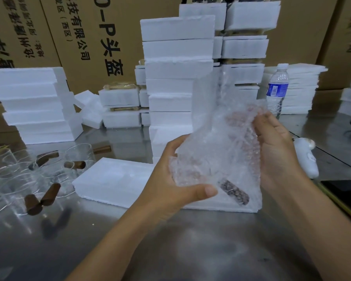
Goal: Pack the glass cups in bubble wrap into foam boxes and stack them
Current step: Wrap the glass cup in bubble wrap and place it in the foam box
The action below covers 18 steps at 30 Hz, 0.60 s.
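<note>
Head view shows the left hand [170, 179] and right hand [276, 151] both gripping a bubble-wrapped cup [217, 159] above an open foam box [114, 179], with stacked boxes [176, 78] behind and several bare cups [28, 173] not yet wrapped.

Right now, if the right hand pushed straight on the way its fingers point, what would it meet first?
The right hand grips the bubble-wrapped cup, so that comes first; beyond it, probably the tall stack of foam boxes, though depth is unclear.
</note>
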Tool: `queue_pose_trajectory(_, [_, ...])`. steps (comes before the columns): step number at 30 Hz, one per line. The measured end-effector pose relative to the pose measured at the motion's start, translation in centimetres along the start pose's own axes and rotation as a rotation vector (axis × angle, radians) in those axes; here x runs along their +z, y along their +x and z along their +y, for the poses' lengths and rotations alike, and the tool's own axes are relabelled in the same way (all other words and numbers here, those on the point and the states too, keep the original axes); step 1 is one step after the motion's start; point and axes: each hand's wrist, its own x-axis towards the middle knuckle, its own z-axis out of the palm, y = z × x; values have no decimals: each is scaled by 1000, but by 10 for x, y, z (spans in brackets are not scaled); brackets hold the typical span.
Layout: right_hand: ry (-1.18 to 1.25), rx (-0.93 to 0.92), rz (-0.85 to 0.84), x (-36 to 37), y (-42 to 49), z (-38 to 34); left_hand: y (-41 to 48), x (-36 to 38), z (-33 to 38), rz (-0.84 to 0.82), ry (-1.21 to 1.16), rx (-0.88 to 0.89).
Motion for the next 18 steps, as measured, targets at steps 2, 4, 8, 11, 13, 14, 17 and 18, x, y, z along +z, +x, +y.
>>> queue_pose_trajectory(2, [-25,8,-38,-1,1,2,0,-1,-2,48,-6,21])
queue_pose_trajectory(4, [-41,29,-83,-3,3,4,2,-2,-4,127,-71,14])
queue_pose_trajectory(8, [-254,74,-179,-1,2,12,8,-7,-7,297,-298,-37])
queue_pose_trajectory(11, [-468,110,-343,-2,-2,22,10,-10,-5,397,-332,-37])
queue_pose_trajectory(13, [-502,92,-409,0,-6,25,11,-12,-5,414,-328,-24])
queue_pose_trajectory(14, [-497,76,-398,2,-8,25,11,-12,-5,410,-330,-12])
queue_pose_trajectory(17, [-454,44,-296,6,-10,27,9,-11,-2,380,-267,12])
queue_pose_trajectory(18, [-450,43,-266,7,-10,28,9,-12,-1,367,-204,27])
